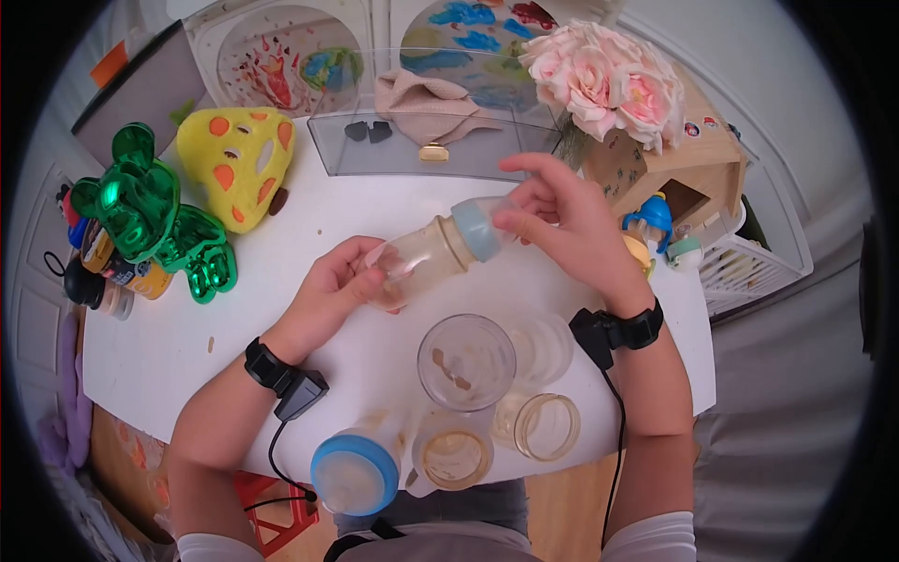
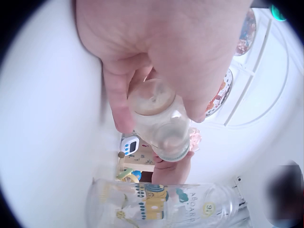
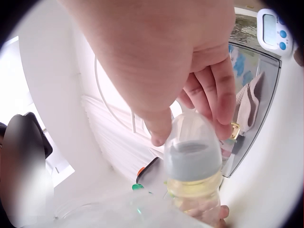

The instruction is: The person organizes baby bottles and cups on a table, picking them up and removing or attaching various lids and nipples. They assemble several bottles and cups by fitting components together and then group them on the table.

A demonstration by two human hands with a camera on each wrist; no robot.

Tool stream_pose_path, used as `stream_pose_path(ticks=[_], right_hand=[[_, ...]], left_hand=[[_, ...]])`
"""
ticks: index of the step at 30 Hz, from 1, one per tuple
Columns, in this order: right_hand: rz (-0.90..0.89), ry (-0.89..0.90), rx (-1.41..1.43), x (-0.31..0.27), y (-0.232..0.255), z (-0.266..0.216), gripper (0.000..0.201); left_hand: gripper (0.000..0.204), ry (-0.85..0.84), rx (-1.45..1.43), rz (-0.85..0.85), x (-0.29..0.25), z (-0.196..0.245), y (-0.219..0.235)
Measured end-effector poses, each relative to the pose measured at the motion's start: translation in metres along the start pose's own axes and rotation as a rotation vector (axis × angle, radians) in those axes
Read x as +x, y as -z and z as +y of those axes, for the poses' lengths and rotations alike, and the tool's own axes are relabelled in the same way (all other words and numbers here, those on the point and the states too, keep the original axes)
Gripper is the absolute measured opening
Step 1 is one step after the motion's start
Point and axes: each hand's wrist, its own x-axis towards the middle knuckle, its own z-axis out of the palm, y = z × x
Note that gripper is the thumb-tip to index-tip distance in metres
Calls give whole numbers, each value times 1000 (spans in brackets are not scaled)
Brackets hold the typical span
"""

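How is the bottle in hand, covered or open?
Covered: the clear cap sits over the grey-blue collar of the tilted bottle.

Head view, counts: collared bottles (image 1: 421, 267), 2 (centre; 7 o'clock). Clear open vessels (image 1: 466, 356), 4, between 4 and 6 o'clock. Green shiny figure (image 1: 140, 208), 1, between 9 and 10; yellow plush toy (image 1: 239, 159), 1, at 10. Clear box (image 1: 346, 150), 1, at 12, containing cloth (image 1: 426, 108), 1. Pink flowers (image 1: 609, 84), several, exact number unclear.
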Motion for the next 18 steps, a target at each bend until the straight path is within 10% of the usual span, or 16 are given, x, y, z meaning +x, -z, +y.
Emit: stream_pose_path(ticks=[18], right_hand=[[-17, -90, -74, -10, 24, -14, 40]], left_hand=[[65, -69, 43, -32, -2, -1, -2]])
